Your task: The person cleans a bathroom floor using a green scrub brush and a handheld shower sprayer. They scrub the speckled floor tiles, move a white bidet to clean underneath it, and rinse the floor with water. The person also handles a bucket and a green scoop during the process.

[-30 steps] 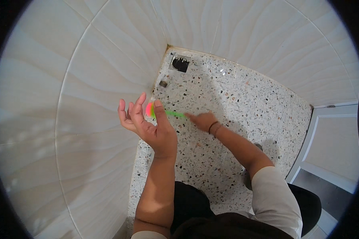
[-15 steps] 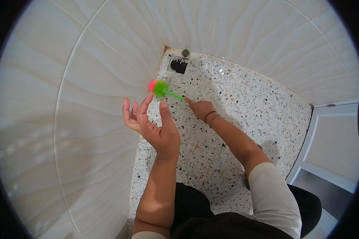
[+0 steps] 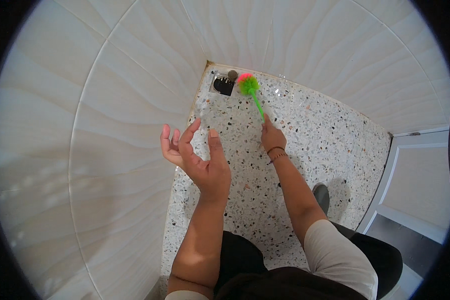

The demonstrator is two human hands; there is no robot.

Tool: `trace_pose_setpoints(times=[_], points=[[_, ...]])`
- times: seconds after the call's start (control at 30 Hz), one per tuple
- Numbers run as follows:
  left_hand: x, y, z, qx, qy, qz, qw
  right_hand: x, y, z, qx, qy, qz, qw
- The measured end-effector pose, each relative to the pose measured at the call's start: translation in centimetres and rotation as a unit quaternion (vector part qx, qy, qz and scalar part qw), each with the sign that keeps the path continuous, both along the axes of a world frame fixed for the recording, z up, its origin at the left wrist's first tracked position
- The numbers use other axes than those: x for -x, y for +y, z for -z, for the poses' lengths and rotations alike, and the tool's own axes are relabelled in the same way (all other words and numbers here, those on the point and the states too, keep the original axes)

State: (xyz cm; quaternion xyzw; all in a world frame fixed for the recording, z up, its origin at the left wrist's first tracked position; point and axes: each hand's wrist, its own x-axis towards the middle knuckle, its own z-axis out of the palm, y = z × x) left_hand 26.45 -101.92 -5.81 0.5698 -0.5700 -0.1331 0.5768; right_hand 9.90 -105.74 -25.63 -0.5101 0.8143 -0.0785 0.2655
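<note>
Well, the right hand [image 3: 273,137] has its fingers [image 3: 266,122] wrapped round a pink-and-green brush [image 3: 249,87] beside the drain [image 3: 223,85], while the left hand [image 3: 207,172] hangs empty, loosely spread.

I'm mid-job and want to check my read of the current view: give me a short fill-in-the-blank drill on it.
1. The person's ____ hand grips the brush.
2. The bristles of the brush are green and ____.
3. In the picture, the dark drain opening lies to the ____ of the bristles.
4. The left hand, fingers spread apart, is holding ____.

Missing words: right; pink; left; nothing.
</note>
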Motion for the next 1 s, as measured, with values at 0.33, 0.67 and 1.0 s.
trace_pose_setpoints(times=[0.33,0.67,1.0], points=[[0.8,0.3,-0.6,-0.031,-0.008,0.012,0.999,-2.6,-11.2,-1.5,0.022,-0.051,-0.082,0.995],[-1.0,0.6,-0.8,-0.030,-0.002,-0.014,0.999,-2.6,2.8,0.0,-0.085,0.029,-0.416,0.905],[-1.2,0.5,-0.6,-0.010,-0.028,-0.040,0.999,1.5,-0.1,-0.1,-0.058,0.056,-0.286,0.955]])
